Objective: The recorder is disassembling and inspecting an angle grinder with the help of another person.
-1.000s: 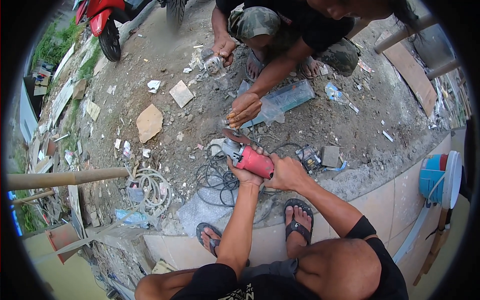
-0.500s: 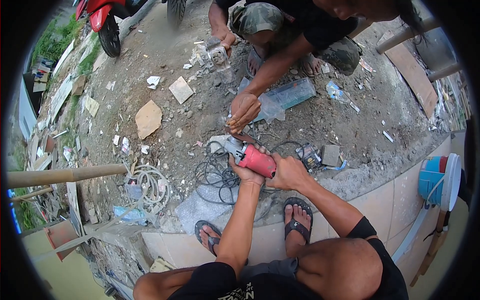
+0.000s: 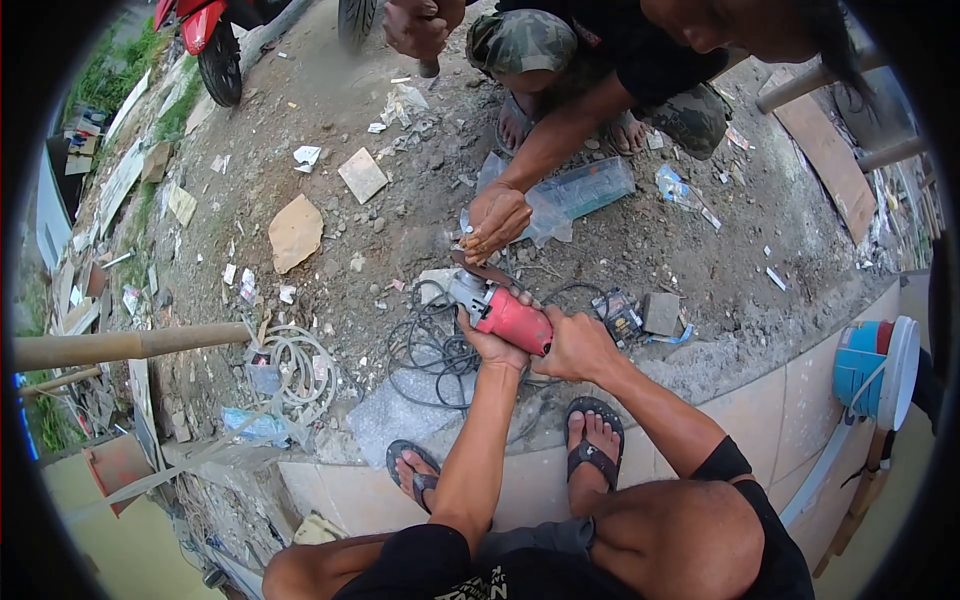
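My left hand is wrapped round the front of a red angle grinder from below, and my right hand grips its rear end. The grinder has a silver head with a brownish disc. Just above the disc, a co-worker's hand pinches a small piece I cannot make out. Their other hand is raised at the top, its contents mostly hidden. A black cord lies coiled beside my left hand, over bubble wrap.
A crouching co-worker faces me. A clear blue-tinted case lies on rubble-strewn ground. A bamboo pole and pale hose are left, buckets right on tiles. A red scooter stands top left, boards top right.
The co-worker's upper hand has risen toward the top edge, and the clear package it held is no longer visible there. My hands and the grinder are almost still.
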### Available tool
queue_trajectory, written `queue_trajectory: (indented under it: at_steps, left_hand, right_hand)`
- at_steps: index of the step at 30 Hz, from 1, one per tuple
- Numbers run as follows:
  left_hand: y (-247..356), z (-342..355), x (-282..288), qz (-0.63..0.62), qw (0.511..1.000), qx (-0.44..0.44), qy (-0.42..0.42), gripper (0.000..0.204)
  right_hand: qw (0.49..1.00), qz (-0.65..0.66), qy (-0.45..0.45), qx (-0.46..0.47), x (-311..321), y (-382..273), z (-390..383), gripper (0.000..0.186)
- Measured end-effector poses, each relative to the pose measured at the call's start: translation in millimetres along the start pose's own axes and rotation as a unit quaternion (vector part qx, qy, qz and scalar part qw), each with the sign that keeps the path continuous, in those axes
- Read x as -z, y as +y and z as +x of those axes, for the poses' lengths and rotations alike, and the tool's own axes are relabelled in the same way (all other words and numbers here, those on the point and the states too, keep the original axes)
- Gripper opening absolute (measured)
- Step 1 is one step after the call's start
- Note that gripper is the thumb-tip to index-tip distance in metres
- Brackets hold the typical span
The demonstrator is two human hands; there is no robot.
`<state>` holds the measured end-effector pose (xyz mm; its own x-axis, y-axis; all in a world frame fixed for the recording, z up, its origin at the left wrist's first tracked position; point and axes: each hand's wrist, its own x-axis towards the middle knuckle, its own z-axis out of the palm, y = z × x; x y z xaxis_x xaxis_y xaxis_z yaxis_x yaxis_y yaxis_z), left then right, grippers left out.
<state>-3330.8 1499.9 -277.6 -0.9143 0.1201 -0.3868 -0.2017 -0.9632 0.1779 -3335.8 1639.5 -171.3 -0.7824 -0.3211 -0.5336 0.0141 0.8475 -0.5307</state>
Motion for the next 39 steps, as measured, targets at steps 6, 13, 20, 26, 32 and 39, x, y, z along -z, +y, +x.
queue_trajectory:
  at_steps: [6, 13, 20, 26, 32, 39]
  left_hand:
    - [0.9, -0.9, -3.2, 0.025, 0.998, 0.001, 0.056, 0.078]
    - [0.0, 5.9, -3.8, 0.000, 1.000, -0.002, 0.012, 0.079]
    - [10.2, 13.8, -21.7, 0.007, 0.998, 0.009, -0.064, 0.082]
    - [10.4, 9.2, -24.7, 0.020, 0.998, 0.014, -0.064, 0.079]
    - [10.8, 8.5, -21.7, 0.018, 0.998, 0.009, -0.065, 0.079]
    - [12.4, 9.1, -19.9, 0.024, 0.998, 0.008, -0.065, 0.081]
  right_hand:
    - [1.000, -0.002, -0.009, -0.014, -3.6, 4.1, 4.5, 0.074]
    - [1.000, 0.013, 0.027, 0.003, -4.9, 5.6, 6.5, 0.073]
    - [0.998, 0.009, 0.067, 0.017, 1.9, 2.3, 11.6, 0.069]
    - [1.000, 0.004, 0.027, 0.005, 6.2, -0.9, 7.7, 0.075]
    - [1.000, 0.004, 0.017, 0.003, 4.8, -1.6, 6.0, 0.075]
    - [0.999, 0.006, 0.029, 0.011, 9.5, -5.1, 4.9, 0.073]
